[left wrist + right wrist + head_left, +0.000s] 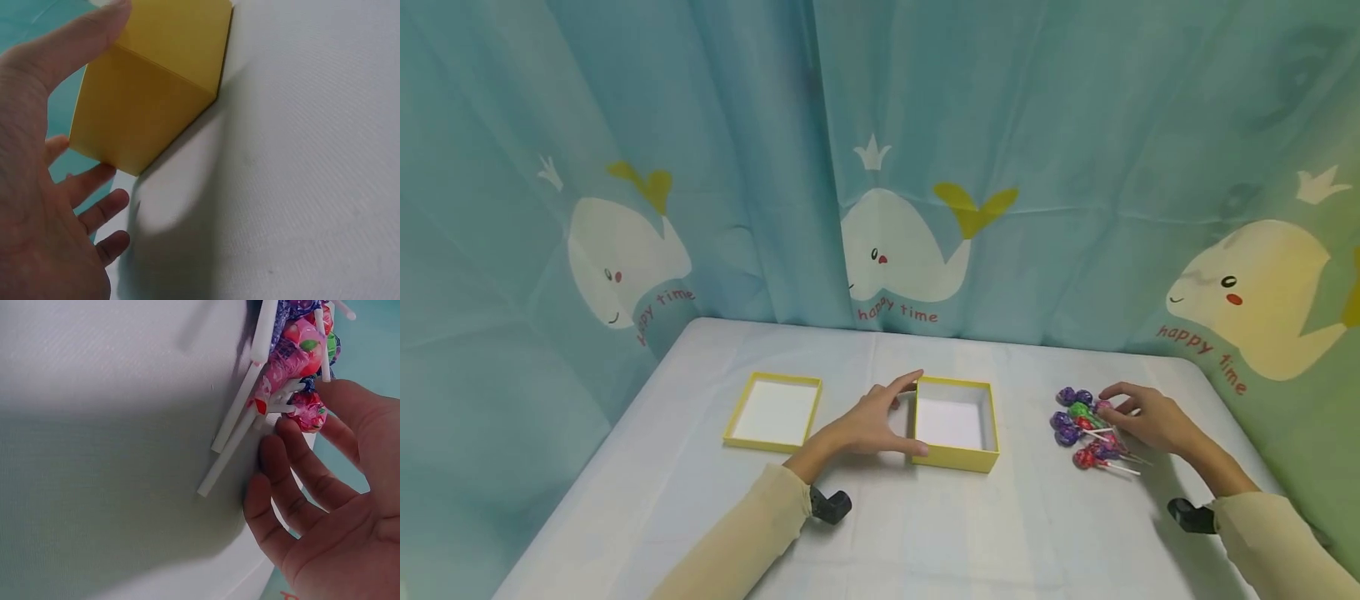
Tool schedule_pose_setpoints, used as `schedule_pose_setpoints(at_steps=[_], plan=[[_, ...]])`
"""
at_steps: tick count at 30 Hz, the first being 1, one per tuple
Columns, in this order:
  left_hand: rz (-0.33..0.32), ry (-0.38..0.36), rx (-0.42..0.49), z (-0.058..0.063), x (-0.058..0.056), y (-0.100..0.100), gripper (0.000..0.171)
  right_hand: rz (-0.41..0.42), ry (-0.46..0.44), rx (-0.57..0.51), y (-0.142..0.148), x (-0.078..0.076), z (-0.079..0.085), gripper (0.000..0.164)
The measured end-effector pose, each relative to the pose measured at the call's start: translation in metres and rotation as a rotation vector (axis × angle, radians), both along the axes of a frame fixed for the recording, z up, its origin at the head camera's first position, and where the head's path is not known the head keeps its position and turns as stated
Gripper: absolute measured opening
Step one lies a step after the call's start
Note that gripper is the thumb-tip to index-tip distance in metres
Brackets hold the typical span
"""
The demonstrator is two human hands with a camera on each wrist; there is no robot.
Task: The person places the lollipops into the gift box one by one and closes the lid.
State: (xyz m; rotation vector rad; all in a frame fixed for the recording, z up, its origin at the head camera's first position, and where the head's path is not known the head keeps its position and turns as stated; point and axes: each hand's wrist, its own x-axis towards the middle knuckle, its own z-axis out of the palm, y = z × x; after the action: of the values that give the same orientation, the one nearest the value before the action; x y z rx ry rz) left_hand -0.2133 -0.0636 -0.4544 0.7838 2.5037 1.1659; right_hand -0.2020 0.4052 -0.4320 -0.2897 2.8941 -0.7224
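An open yellow box [957, 457] with a white inside sits at the middle of the table. My left hand [872, 423] holds its left side, thumb at the front corner and index finger at the back corner. In the left wrist view the thumb lies against the yellow box [140, 109], the lower fingers spread beside it. To the right lies a pile of wrapped lollipops [1081, 423] in purple, green, red and pink. At its right edge my right hand [1153, 421] pinches a pink lollipop [307, 412] between thumb and index finger, the other fingers loosely bent.
A shallow yellow-rimmed box lid [772, 411], white inside, lies left of my left hand. The white-covered table [880, 533] meets a teal curtain [760, 167] with whale prints behind it. Lollipop sticks point right and toward the near side.
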Motion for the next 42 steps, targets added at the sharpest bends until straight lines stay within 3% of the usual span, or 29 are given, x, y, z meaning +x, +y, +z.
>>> schedule_pose_setpoints(at_steps=[12, 17, 25, 33, 42], plan=[[0.006, -0.008, 0.057, 0.002, 0.0, -0.003, 0.111, -0.024, 0.019, 0.002, -0.001, -0.001, 0.002, 0.03], [0.018, -0.026, 0.039, 0.002, 0.002, -0.002, 0.113, -0.022, 0.007, -0.004, -0.001, 0.0, 0.002, 0.028], [-0.012, -0.027, 0.057, 0.0, 0.002, 0.001, 0.116, -0.001, -0.004, -0.018, -0.001, -0.001, 0.006, 0.026], [-0.055, -0.098, 0.183, -0.001, 0.004, 0.001, 0.115, 0.058, 0.036, -0.066, -0.004, -0.002, 0.022, 0.025], [-0.029, -0.152, 0.266, -0.001, 0.008, 0.0, 0.104, 0.14, 0.164, -0.06, -0.021, -0.001, 0.047, 0.02]])
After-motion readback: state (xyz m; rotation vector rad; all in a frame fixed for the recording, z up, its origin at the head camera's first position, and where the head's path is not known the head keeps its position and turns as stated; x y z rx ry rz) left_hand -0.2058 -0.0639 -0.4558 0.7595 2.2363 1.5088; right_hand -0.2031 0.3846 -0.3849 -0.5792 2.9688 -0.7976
